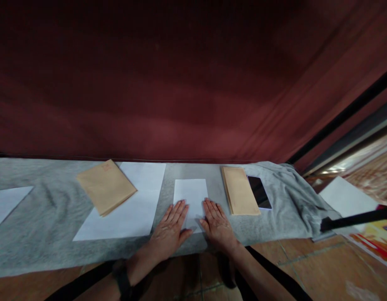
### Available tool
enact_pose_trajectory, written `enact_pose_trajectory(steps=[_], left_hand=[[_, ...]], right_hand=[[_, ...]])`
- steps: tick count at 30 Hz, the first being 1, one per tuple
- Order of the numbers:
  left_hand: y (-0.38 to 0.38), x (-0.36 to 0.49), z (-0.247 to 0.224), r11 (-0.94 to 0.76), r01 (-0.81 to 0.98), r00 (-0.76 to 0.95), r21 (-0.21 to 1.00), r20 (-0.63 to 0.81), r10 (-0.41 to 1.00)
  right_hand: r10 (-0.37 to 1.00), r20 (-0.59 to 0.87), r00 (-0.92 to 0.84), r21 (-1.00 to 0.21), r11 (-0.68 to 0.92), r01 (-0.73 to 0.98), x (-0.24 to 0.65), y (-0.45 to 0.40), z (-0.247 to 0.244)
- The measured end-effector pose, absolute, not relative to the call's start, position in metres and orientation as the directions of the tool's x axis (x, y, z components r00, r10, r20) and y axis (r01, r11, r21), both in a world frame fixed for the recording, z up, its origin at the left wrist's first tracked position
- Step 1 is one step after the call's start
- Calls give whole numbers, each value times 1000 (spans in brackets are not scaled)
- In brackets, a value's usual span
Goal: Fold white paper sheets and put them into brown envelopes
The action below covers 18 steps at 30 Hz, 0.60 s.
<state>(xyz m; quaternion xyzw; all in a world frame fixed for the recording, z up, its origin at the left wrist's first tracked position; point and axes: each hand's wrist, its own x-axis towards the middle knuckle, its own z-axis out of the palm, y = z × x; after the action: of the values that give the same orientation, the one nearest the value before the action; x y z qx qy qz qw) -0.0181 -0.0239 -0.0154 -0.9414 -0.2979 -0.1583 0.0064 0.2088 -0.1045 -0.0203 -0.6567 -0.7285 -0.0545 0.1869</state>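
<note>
A small white sheet (190,190) lies flat on the grey cloth, in the middle of the view. My left hand (171,228) rests palm down with fingers stretched over its left edge, thumb pointing inward. On its right edge lies my right hand (217,223), also flat, fingers pointing away from me. Neither hand grips anything. A stack of brown envelopes (242,191) is to the right of my right hand. Left of my left hand, more brown envelopes (106,186) lie askew on large white paper (130,217).
A dark-screened phone (260,192) lies beside the right envelopes. Another white sheet (8,202) is at the far left on the grey cloth (55,234). A dark red curtain (180,104) hangs behind. Black bars (359,218), white paper and printed sheets are at the right.
</note>
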Motion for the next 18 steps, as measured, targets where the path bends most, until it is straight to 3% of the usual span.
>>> enact_pose_trajectory(steps=[7, 18], left_hand=[[-21, -32, -15, -813, 575, 780, 93, 237, 579], [-18, -32, 9, -820, 547, 831, 171, 8, 556]], right_hand=[[944, 325, -60, -155, 116, 981, 219, -112, -19], [960, 274, -55, -260, 129, 957, 231, -110, -5]])
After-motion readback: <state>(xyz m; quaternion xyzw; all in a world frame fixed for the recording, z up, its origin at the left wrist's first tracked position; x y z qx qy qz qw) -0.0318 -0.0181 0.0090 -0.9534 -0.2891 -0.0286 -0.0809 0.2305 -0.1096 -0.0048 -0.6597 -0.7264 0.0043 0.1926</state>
